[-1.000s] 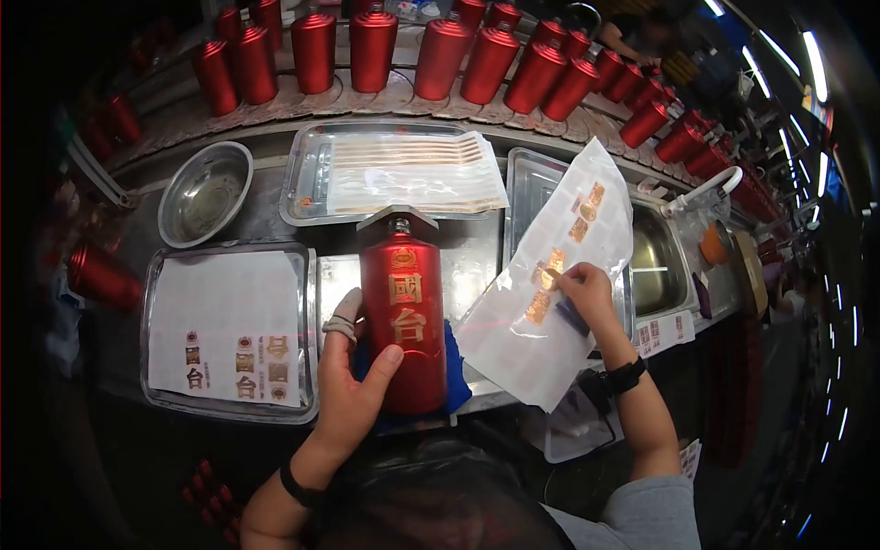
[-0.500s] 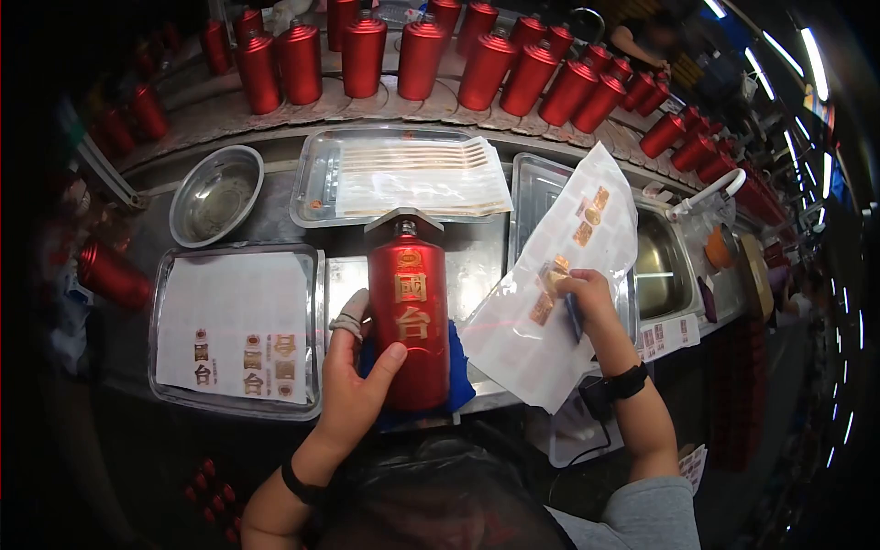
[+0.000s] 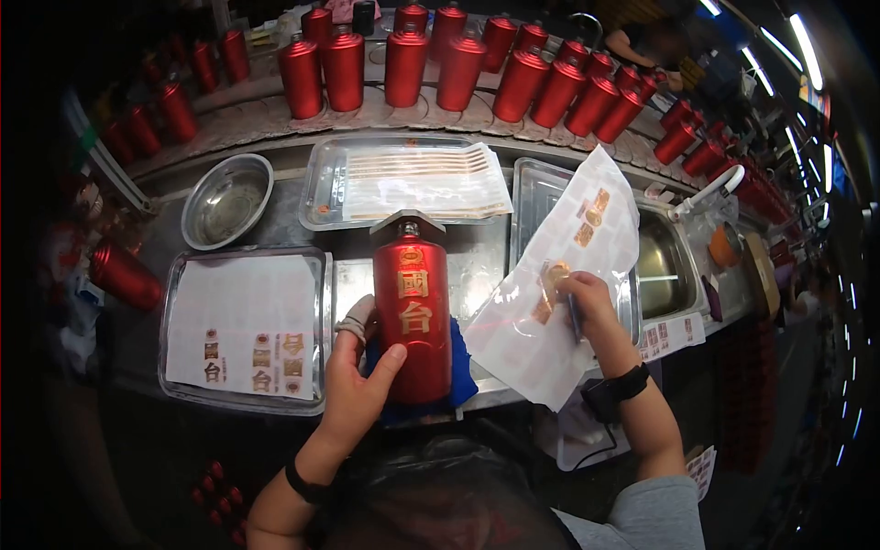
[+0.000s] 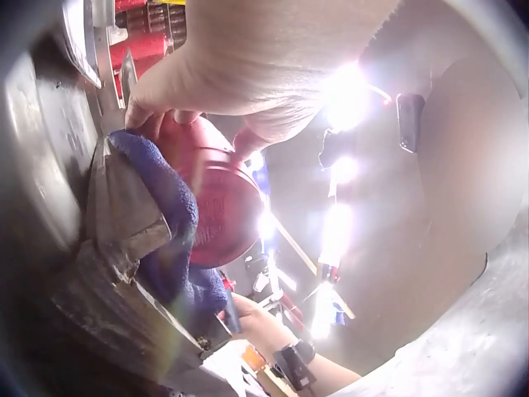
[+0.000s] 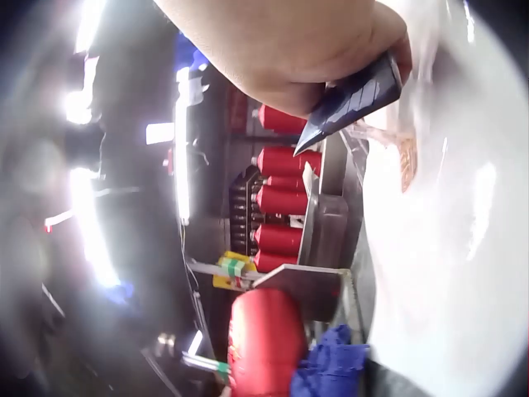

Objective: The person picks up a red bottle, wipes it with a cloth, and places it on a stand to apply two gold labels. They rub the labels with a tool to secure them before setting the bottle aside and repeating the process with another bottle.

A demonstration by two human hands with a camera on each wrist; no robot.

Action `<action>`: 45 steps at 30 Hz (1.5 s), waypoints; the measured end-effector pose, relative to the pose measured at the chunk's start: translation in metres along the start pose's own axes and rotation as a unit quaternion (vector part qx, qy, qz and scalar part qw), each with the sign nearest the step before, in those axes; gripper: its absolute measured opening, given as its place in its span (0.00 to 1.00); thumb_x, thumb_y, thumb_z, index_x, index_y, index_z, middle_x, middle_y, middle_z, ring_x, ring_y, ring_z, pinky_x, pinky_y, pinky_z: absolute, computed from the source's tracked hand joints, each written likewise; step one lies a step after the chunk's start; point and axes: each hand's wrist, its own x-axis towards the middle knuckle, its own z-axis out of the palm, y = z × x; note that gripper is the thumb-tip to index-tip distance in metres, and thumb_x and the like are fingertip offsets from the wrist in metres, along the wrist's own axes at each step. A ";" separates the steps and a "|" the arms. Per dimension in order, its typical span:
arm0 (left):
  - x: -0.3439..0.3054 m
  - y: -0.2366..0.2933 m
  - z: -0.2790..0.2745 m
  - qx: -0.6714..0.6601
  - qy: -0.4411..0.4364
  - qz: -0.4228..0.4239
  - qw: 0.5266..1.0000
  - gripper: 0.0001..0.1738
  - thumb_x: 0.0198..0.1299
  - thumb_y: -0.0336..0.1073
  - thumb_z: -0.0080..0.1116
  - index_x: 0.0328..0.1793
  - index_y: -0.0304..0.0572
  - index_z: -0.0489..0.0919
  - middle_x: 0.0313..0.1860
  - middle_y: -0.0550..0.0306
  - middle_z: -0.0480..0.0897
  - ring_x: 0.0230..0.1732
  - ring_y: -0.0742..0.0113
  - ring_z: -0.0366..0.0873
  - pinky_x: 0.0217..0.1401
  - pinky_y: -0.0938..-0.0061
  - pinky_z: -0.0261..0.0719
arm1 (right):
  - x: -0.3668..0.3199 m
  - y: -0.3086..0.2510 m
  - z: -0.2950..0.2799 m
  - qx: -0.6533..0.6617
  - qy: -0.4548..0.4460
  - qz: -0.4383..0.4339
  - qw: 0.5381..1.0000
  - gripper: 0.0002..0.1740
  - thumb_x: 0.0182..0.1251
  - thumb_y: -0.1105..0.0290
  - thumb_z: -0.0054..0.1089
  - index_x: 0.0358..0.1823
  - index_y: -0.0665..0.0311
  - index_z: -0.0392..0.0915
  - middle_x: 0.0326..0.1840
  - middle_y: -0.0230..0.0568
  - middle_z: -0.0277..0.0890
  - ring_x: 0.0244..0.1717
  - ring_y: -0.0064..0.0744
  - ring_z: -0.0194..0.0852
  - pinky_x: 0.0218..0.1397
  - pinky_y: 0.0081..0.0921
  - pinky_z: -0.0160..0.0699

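A red bottle (image 3: 412, 362) with gold characters lies tilted back on a blue cloth (image 3: 463, 367), its neck at a grey angled metal plate (image 3: 426, 219). My left hand (image 3: 359, 380) grips its lower left side, thumb on the front, with a pale cover on one finger. To the right, my right hand (image 3: 594, 302) pinches a gold sticker (image 3: 555, 275) that lifts from a white backing sheet (image 3: 513, 344). The same hand holds a dark flat blade (image 5: 351, 101) against the palm. Another gold sticker (image 3: 593, 218) sits higher on the sheet.
Left is a tray (image 3: 321, 385) with a sticker sheet, below a metal bowl (image 3: 259, 197). Another tray (image 3: 316, 192) holds striped sheets. A sink (image 3: 676, 291) with a white faucet (image 3: 720, 188) stands right. Red bottles (image 3: 405, 69) line a conveyor behind. Another person (image 3: 632, 41) is far back.
The gold sticker under my right fingers has come up partly off its sheet. Bottles on the conveyor have moved rightward. My left hand keeps its hold on the bottle.
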 end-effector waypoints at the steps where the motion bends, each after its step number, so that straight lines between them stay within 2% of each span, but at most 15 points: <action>1: -0.001 0.000 -0.002 -0.002 0.004 -0.004 1.000 0.36 0.65 0.32 0.62 0.76 0.27 0.60 0.70 0.43 0.70 0.72 0.59 0.66 0.76 0.65 0.61 | 0.000 0.002 0.004 -0.004 0.022 -0.051 0.998 0.06 0.58 0.71 0.67 0.32 0.66 0.80 0.26 0.31 0.77 0.23 0.18 0.72 0.27 0.19 0.71; 4: -0.008 0.007 -0.004 0.020 0.025 -0.002 0.999 0.35 0.64 0.29 0.60 0.75 0.27 0.61 0.71 0.44 0.69 0.74 0.59 0.65 0.77 0.65 0.60 | -0.009 -0.008 0.007 -0.103 0.000 -0.194 0.976 0.07 0.60 0.72 0.65 0.39 0.64 0.79 0.32 0.28 0.78 0.31 0.13 0.71 0.35 0.12 0.67; 7: -0.015 0.023 -0.005 0.093 0.064 0.071 0.991 0.33 0.64 0.23 0.54 0.76 0.29 0.61 0.73 0.44 0.68 0.74 0.59 0.65 0.78 0.64 0.60 | -0.040 -0.037 0.018 -0.040 -0.061 -0.168 0.983 0.07 0.60 0.74 0.65 0.40 0.66 0.79 0.33 0.27 0.78 0.31 0.13 0.71 0.36 0.15 0.70; 10: -0.025 0.045 -0.002 0.012 0.053 0.116 0.992 0.30 0.64 0.25 0.57 0.73 0.27 0.65 0.68 0.45 0.73 0.70 0.61 0.70 0.75 0.66 0.63 | -0.077 -0.066 0.033 -0.049 -0.122 -0.130 0.983 0.11 0.61 0.75 0.64 0.45 0.67 0.78 0.39 0.28 0.80 0.32 0.12 0.72 0.36 0.13 0.71; 13: -0.030 0.066 0.000 -0.085 -0.048 0.075 0.992 0.28 0.66 0.25 0.56 0.72 0.29 0.66 0.64 0.48 0.76 0.65 0.63 0.74 0.72 0.67 0.67 | -0.115 -0.097 0.045 -0.045 -0.213 -0.082 0.972 0.17 0.63 0.77 0.63 0.54 0.68 0.76 0.44 0.34 0.81 0.36 0.13 0.76 0.37 0.12 0.75; 16: -0.028 0.081 0.007 -0.145 -0.131 -0.075 0.978 0.27 0.69 0.26 0.52 0.73 0.29 0.66 0.58 0.47 0.80 0.62 0.62 0.77 0.69 0.65 0.73 | -0.135 -0.097 0.051 -0.027 -0.319 -0.074 0.944 0.24 0.64 0.79 0.62 0.63 0.69 0.73 0.51 0.37 0.81 0.43 0.17 0.80 0.44 0.17 0.79; 17: -0.025 0.079 0.008 -0.142 -0.165 -0.112 0.970 0.30 0.71 0.38 0.55 0.75 0.32 0.63 0.58 0.47 0.80 0.61 0.63 0.78 0.67 0.66 0.74 | -0.143 -0.098 0.055 -0.019 -0.348 -0.079 0.934 0.25 0.64 0.79 0.61 0.64 0.68 0.73 0.53 0.37 0.81 0.44 0.18 0.80 0.46 0.18 0.79; 20: -0.020 0.071 0.006 -0.256 -0.215 -0.233 0.913 0.31 0.71 0.41 0.55 0.76 0.38 0.62 0.58 0.53 0.78 0.58 0.68 0.77 0.67 0.71 0.72 | -0.163 -0.101 0.070 -0.026 -0.409 -0.107 0.906 0.28 0.65 0.79 0.61 0.68 0.68 0.71 0.53 0.36 0.81 0.51 0.18 0.77 0.50 0.20 0.78; 21: -0.021 0.075 0.006 -0.276 -0.195 -0.251 0.907 0.34 0.71 0.47 0.54 0.77 0.38 0.61 0.57 0.54 0.78 0.59 0.67 0.77 0.66 0.72 0.72 | -0.164 -0.099 0.071 -0.038 -0.443 -0.090 0.891 0.27 0.66 0.79 0.61 0.67 0.67 0.71 0.53 0.35 0.80 0.50 0.17 0.76 0.49 0.19 0.77; 24: -0.016 0.069 -0.001 -0.332 -0.214 -0.243 0.886 0.32 0.70 0.45 0.57 0.74 0.36 0.64 0.57 0.54 0.79 0.59 0.67 0.78 0.66 0.72 0.73 | -0.167 -0.092 0.082 -0.055 -0.513 -0.080 0.853 0.26 0.67 0.78 0.60 0.67 0.66 0.71 0.50 0.31 0.79 0.47 0.13 0.73 0.46 0.15 0.72; 25: -0.019 0.072 0.001 -0.347 -0.173 -0.232 0.892 0.29 0.67 0.39 0.62 0.70 0.36 0.69 0.54 0.54 0.81 0.55 0.68 0.80 0.63 0.72 0.77 | -0.168 -0.089 0.086 -0.058 -0.519 -0.075 0.850 0.26 0.67 0.78 0.60 0.67 0.65 0.71 0.49 0.30 0.79 0.47 0.13 0.72 0.45 0.14 0.72; 29: -0.027 0.062 -0.004 -0.198 -0.099 -0.134 0.966 0.23 0.62 0.24 0.64 0.64 0.34 0.74 0.46 0.56 0.84 0.49 0.70 0.82 0.57 0.73 0.80 | -0.165 -0.085 0.095 -0.114 -0.531 -0.025 0.839 0.27 0.64 0.74 0.61 0.65 0.63 0.70 0.46 0.28 0.78 0.40 0.10 0.68 0.40 0.14 0.68; 36: -0.048 0.050 -0.023 -0.154 -0.023 -0.107 0.982 0.20 0.63 0.23 0.62 0.62 0.34 0.76 0.45 0.57 0.84 0.47 0.73 0.82 0.52 0.77 0.80 | -0.154 -0.056 0.101 -0.186 -0.541 -0.022 0.820 0.17 0.59 0.73 0.63 0.51 0.65 0.79 0.37 0.29 0.79 0.34 0.14 0.68 0.36 0.16 0.68; 42: -0.065 0.041 -0.035 -0.128 0.038 -0.120 0.984 0.20 0.62 0.22 0.62 0.61 0.34 0.76 0.43 0.56 0.84 0.44 0.73 0.83 0.46 0.78 0.82 | -0.153 -0.058 0.095 -0.226 -0.503 -0.129 0.824 0.06 0.62 0.73 0.63 0.39 0.67 0.81 0.33 0.32 0.79 0.34 0.16 0.72 0.36 0.18 0.70; 45: -0.067 0.037 -0.036 -0.136 0.063 -0.119 0.982 0.20 0.60 0.22 0.62 0.60 0.34 0.76 0.42 0.53 0.85 0.42 0.70 0.84 0.43 0.76 0.83 | -0.156 -0.070 0.096 -0.211 -0.454 -0.065 0.863 0.05 0.63 0.73 0.64 0.37 0.68 0.81 0.31 0.32 0.79 0.33 0.16 0.72 0.36 0.19 0.71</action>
